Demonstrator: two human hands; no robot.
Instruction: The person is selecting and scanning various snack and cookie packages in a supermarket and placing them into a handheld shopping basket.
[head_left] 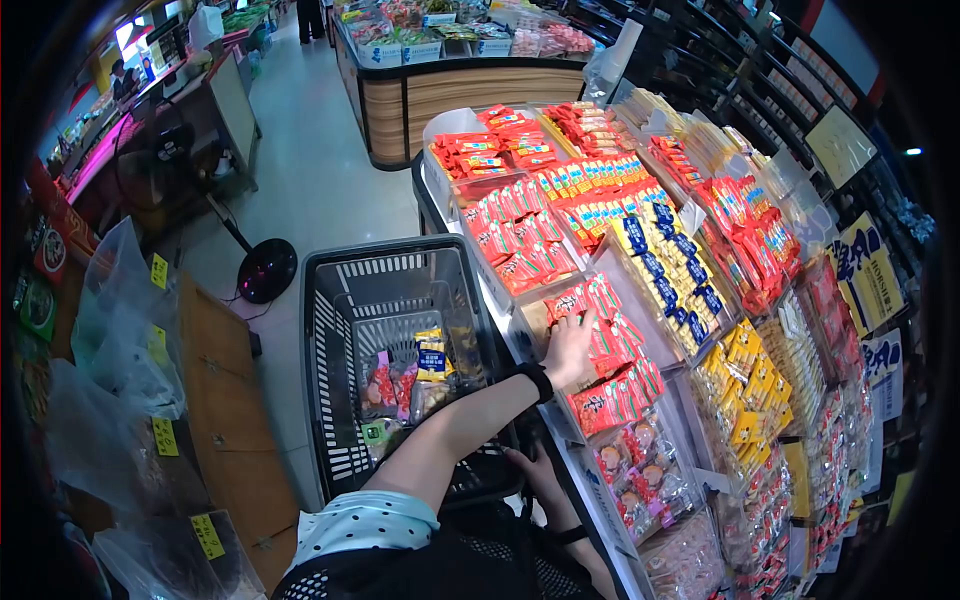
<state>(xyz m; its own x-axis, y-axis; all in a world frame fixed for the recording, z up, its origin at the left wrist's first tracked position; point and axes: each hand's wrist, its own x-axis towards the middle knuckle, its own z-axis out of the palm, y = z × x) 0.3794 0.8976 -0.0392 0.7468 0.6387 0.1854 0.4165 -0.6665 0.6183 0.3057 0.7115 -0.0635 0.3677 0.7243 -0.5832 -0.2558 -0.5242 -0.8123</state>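
My left hand (570,352) reaches across from the left over an open bin of red snack packets (605,335). Its fingers are apart and slightly bent, with the tips on the packets; none is visibly lifted. A black band circles that wrist. Lower down, my right hand (540,478) is at the near right corner of a dark grey shopping basket (312,330), its fingers curled round something dark that I cannot make out. Inside the basket lie a yellow-and-blue packet (433,360), pink-and-red packets (380,385) and a green-labelled bag (378,432).
Bins of yellow-and-blue packets (665,265), yellow packets (745,385) and clear-wrapped snacks (640,470) fill the sloping display on the right. A standing fan (267,270) is on the floor left of the basket. Wooden cabinets (230,420) line the left; another display (470,100) stands ahead.
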